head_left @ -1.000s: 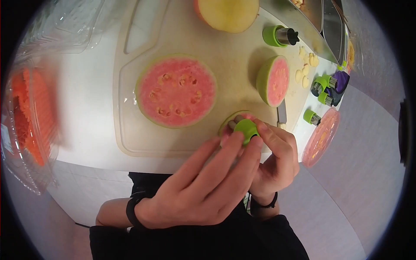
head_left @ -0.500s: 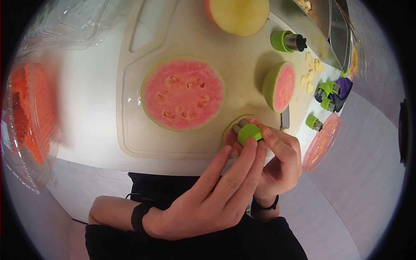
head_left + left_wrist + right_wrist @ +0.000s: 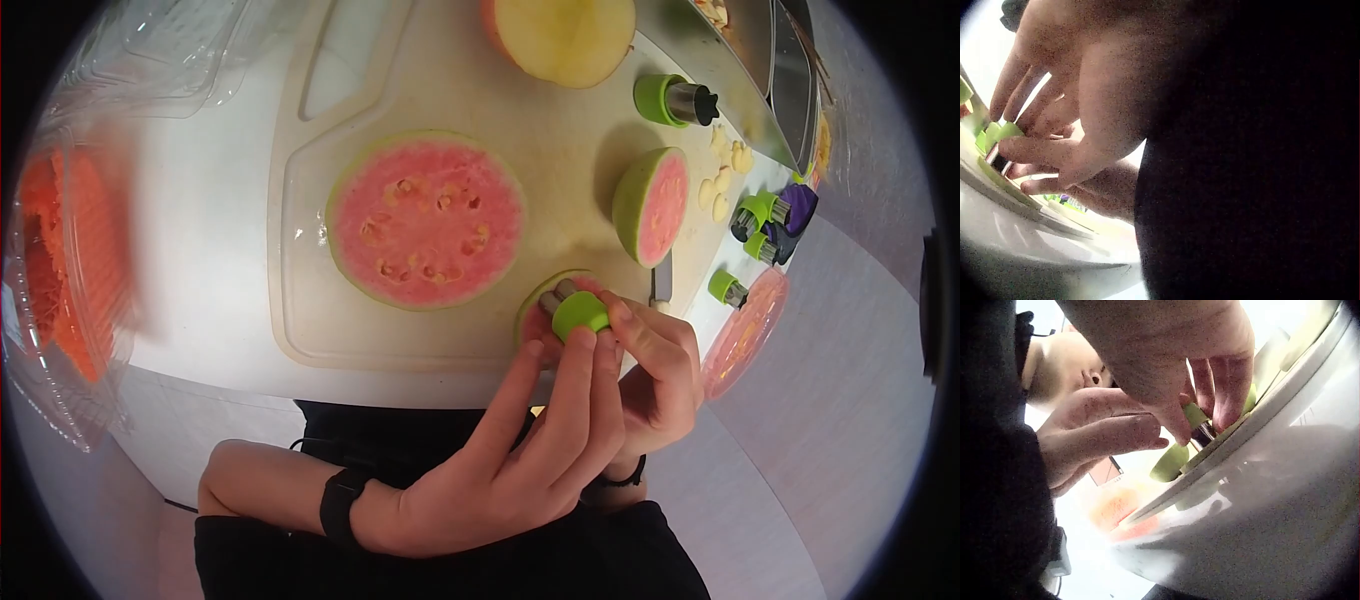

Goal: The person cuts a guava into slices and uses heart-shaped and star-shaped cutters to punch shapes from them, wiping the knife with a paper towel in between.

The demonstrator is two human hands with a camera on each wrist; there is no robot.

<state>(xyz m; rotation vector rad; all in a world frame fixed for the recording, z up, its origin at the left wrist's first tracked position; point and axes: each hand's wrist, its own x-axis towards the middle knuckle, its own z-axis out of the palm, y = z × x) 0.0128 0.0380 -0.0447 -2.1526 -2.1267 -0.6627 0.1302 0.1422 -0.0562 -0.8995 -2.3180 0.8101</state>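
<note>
In the head view a small cutter with a green grip (image 3: 580,314) and metal tube lies against a partly hidden pink fruit slice (image 3: 535,322) at the board's near edge. My right hand (image 3: 660,375) pinches the grip from the right. My left hand (image 3: 500,480) reaches across with straight, spread fingers, fingertips at the grip's lower edge. The left wrist view has my left hand (image 3: 1079,94) close up by the green grip (image 3: 1007,131). In the right wrist view, my right hand (image 3: 1191,362) holds the green grip (image 3: 1195,415), with my left hand (image 3: 1097,428) beside it.
The cutting board (image 3: 300,250) carries a large round pink slice (image 3: 425,220), a halved green-skinned fruit (image 3: 650,205), a yellow-fleshed fruit half (image 3: 565,40) and another cutter (image 3: 675,100). Several cutters lie right, near metal trays (image 3: 790,80); plastic boxes with orange shreds (image 3: 75,260) stand left.
The head view has shifted a little, so the board's things stand further right in it. My left fingers have slid toward the grip's lower edge and spread. The cutter has stayed at the slice.
</note>
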